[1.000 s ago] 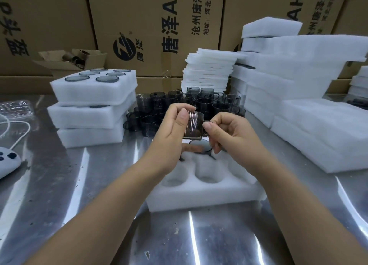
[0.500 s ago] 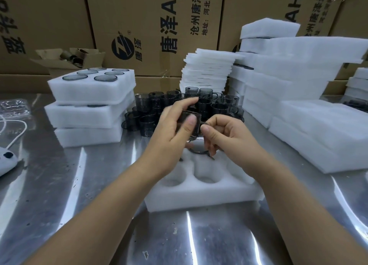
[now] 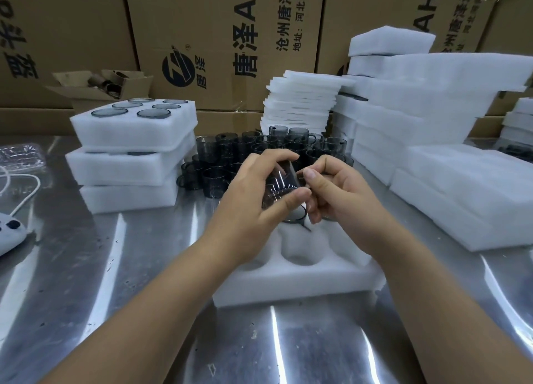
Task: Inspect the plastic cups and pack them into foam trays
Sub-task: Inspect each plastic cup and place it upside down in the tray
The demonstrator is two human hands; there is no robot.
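We hold the tilted cup (image 3: 281,182) in our left hand (image 3: 253,199), fingers clamped round its wall. Our right hand (image 3: 337,193) pinches its right side above the foam tray (image 3: 302,280).

We count two hands, the left hand (image 3: 251,205) and the right hand (image 3: 340,193), and one cup (image 3: 284,179) between them. One open foam tray (image 3: 302,285) lies on the worktop (image 3: 115,297) with one seated cup (image 3: 297,218) showing in it. At left we count three stacked trays (image 3: 124,167), six rims (image 3: 152,113) in the top one. The loose cups (image 3: 259,150) behind overlap beyond counting.
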